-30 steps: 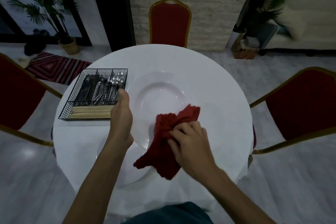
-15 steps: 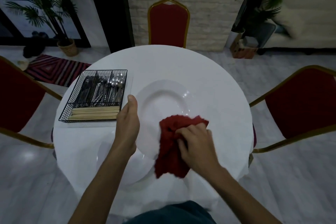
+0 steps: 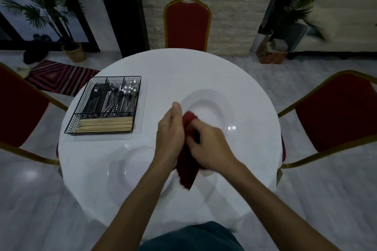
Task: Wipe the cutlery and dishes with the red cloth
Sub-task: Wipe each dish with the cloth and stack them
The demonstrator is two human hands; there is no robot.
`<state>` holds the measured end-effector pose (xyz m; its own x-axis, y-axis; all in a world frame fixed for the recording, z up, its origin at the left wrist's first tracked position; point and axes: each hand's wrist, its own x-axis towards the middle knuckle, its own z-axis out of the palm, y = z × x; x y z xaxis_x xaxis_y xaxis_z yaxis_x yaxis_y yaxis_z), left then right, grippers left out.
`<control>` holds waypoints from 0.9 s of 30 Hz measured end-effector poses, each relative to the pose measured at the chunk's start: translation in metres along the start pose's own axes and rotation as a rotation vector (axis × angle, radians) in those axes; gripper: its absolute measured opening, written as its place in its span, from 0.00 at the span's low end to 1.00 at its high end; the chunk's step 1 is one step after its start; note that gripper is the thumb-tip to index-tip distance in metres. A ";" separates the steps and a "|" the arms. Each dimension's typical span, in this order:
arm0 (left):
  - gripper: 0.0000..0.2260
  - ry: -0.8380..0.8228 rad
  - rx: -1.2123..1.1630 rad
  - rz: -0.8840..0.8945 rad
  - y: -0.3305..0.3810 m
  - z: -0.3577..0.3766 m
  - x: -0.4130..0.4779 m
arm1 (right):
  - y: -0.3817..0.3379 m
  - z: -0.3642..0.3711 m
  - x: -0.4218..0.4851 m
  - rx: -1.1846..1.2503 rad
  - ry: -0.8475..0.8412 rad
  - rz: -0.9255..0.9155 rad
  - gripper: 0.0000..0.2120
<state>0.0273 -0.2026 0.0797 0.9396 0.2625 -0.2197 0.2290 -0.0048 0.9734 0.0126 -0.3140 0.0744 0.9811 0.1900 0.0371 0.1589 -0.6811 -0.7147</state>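
Mid-wipe, toward the near edge of the round white table: my left hand grips the rim of a wide white ceramic plate, and my right hand, fingers curled, presses the crumpled red cloth to it. Next, I judge, the cloth should sweep the plate's centre.

Red cloth partly hidden behind right hand; plate rim blurred.

Bare forearms; dark teal garment, perhaps trousers
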 end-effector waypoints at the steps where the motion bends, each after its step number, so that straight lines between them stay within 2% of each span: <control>1: 0.26 -0.018 0.011 0.027 -0.001 0.002 -0.001 | 0.003 -0.006 0.009 0.015 0.068 0.024 0.08; 4: 0.25 -0.039 0.053 0.092 -0.003 0.000 -0.005 | 0.025 -0.026 0.032 -0.013 0.272 0.118 0.07; 6: 0.21 -0.031 0.057 0.126 -0.002 -0.005 -0.004 | 0.042 -0.041 0.037 -0.127 0.315 0.171 0.07; 8: 0.23 0.006 0.059 0.146 0.001 -0.013 0.003 | 0.052 -0.046 0.029 -0.287 0.263 0.184 0.08; 11: 0.30 0.064 0.023 0.151 0.008 -0.019 0.015 | 0.043 -0.030 0.000 -0.431 0.089 0.108 0.07; 13: 0.29 0.094 0.020 0.144 0.012 -0.016 0.016 | 0.021 -0.012 -0.017 -0.362 -0.041 0.033 0.04; 15: 0.26 0.075 0.043 0.129 0.011 -0.010 0.011 | 0.000 -0.001 -0.023 -0.216 -0.104 -0.002 0.02; 19: 0.22 -0.016 0.116 0.137 -0.002 0.002 -0.005 | -0.012 -0.014 -0.001 -0.051 -0.036 0.077 0.03; 21: 0.22 -0.066 0.167 0.166 -0.006 0.005 -0.011 | 0.004 -0.028 0.013 -0.062 0.093 0.150 0.06; 24: 0.18 -0.064 0.091 0.119 -0.007 0.001 -0.008 | 0.031 -0.049 0.019 -0.226 0.231 0.254 0.09; 27: 0.16 -0.044 0.079 0.117 -0.003 -0.012 0.003 | 0.044 -0.050 0.007 -0.473 -0.004 0.324 0.11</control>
<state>0.0264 -0.1900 0.0764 0.9708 0.2135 -0.1093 0.1350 -0.1098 0.9847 0.0316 -0.3779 0.0776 0.9876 -0.0793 -0.1356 -0.1171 -0.9470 -0.2990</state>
